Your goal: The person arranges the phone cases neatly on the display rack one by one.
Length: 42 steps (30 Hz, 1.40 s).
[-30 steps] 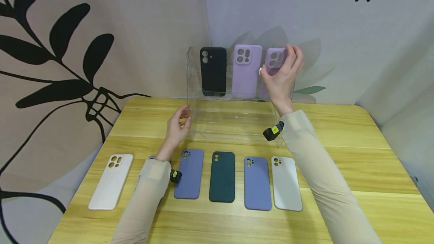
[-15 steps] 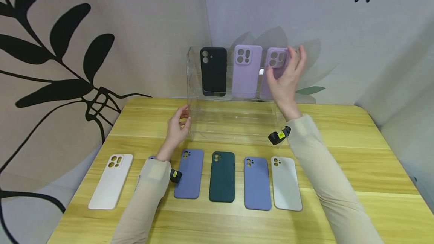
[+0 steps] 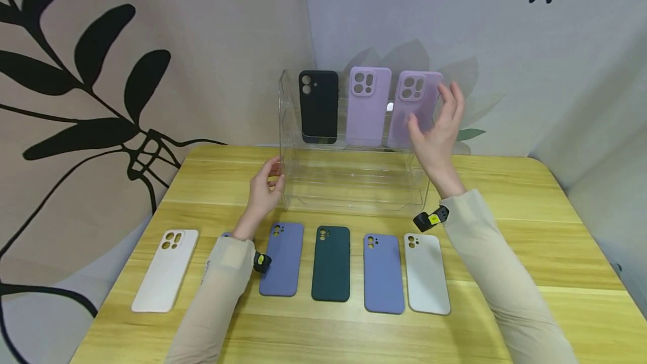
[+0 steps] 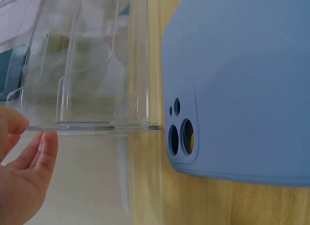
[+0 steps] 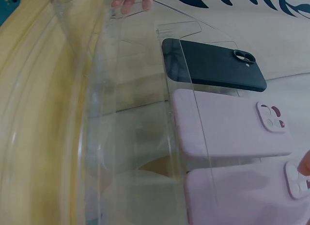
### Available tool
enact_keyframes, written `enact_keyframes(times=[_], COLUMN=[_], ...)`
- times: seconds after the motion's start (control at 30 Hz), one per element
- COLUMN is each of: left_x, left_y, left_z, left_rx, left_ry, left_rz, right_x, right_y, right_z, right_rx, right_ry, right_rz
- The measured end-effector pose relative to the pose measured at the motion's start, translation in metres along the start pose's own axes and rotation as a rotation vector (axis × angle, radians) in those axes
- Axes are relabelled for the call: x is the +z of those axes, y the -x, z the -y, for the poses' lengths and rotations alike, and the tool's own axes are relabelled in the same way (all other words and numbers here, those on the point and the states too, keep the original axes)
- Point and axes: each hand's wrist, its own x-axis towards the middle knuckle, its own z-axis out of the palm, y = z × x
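Note:
A clear acrylic display stand (image 3: 352, 173) stands at the back of the table. On its top tier lean a black phone case (image 3: 319, 108), a lilac phone case (image 3: 368, 114) and, at the right end, a second lilac phone case (image 3: 415, 107), slightly tilted. My left hand (image 3: 265, 191) pinches the stand's left side panel (image 4: 92, 127), thumb on one face and fingers on the other. Spread and loosely bent, the fingers of my right hand (image 3: 438, 135) hold nothing; they are at the right edge of the second lilac case, and the thumb overlaps its front.
Along the front lie a white case (image 3: 165, 274), a blue case (image 3: 284, 260), a dark green case (image 3: 331, 264), another blue case (image 3: 384, 274) and a pale grey case (image 3: 428, 275). My left sleeve (image 3: 217, 291) mostly hides one more. A patterned cloth (image 3: 227, 44) hangs behind the table.
My right hand has let go of the right lilac case and drawn down and to the right, uncovering more of it. My left hand has stayed on the stand.

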Motion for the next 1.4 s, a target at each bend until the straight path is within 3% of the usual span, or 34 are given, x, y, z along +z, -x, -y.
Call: enact_keyframes(times=[0.17,0.33,0.6,1.03,1.17,1.3,1.4], left_x=[-0.004,-0.005,0.002,0.001,0.000,-0.003,-0.004], left_y=[0.002,0.002,-0.002,-0.003,-0.001,0.002,0.003], left_z=[-0.024,-0.025,0.016,0.017,0.003,-0.018,-0.025], left_rx=[-0.004,0.009,0.023,0.005,0.020,0.041,0.037], left_ry=[-0.009,-0.009,-0.001,-0.001,0.001,0.007,-0.012], left_rz=[0.013,0.013,0.001,0.010,-0.001,-0.006,0.001], right_x=[-0.010,-0.019,-0.033,-0.053,-0.059,-0.065,-0.069], right_y=[0.009,0.019,0.042,0.088,0.103,0.118,0.130], right_z=[-0.002,-0.005,-0.010,-0.013,-0.014,-0.012,-0.011], right_rx=[0.028,0.032,0.051,0.086,0.130,0.217,0.284], right_ry=[0.004,-0.011,-0.001,0.021,0.050,0.068,0.073], right_rz=[0.013,0.031,0.080,0.171,0.219,0.269,0.298])
